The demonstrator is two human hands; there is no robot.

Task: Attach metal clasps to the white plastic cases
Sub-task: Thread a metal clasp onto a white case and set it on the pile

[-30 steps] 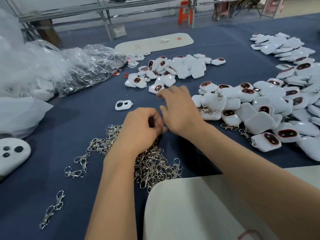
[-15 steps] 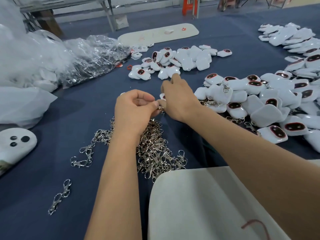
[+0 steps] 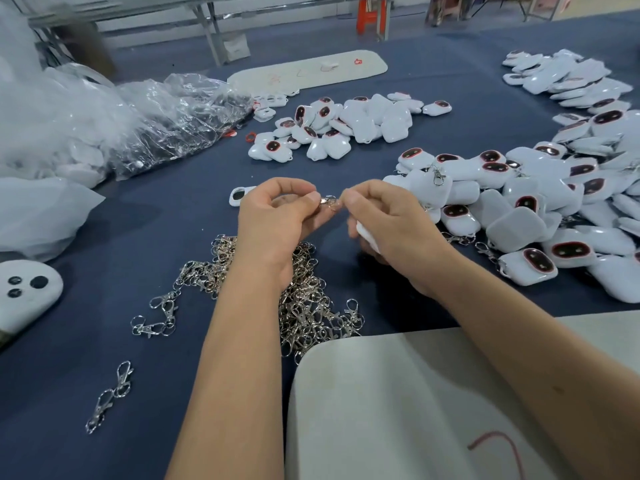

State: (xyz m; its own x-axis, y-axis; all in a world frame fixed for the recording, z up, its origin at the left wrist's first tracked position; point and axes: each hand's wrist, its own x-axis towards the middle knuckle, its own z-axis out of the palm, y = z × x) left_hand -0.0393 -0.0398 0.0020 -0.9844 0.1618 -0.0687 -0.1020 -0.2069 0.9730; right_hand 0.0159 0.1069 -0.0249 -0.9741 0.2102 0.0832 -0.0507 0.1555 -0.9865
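My left hand (image 3: 277,216) and my right hand (image 3: 391,223) are raised above the blue table, fingertips meeting on one small metal clasp (image 3: 329,201) between them. A white plastic case (image 3: 367,237) is tucked under my right palm, mostly hidden. Below my hands lies a heap of silver clasps (image 3: 304,306). A big pile of white cases with dark red-rimmed ovals (image 3: 540,209) fills the right side, some with clasps hanging from them. A smaller pile of cases (image 3: 349,124) lies further back.
Crumpled clear plastic bags (image 3: 145,126) sit at the left. A single white case part (image 3: 239,195) lies beside my left hand. A pale board (image 3: 398,403) covers the near right; another pale board (image 3: 308,72) lies at the back. Loose clasps (image 3: 110,396) lie near left.
Both hands rose from the clasp heap. The right hand drew back from the case pile with a white case, and both now pinch one clasp between them.
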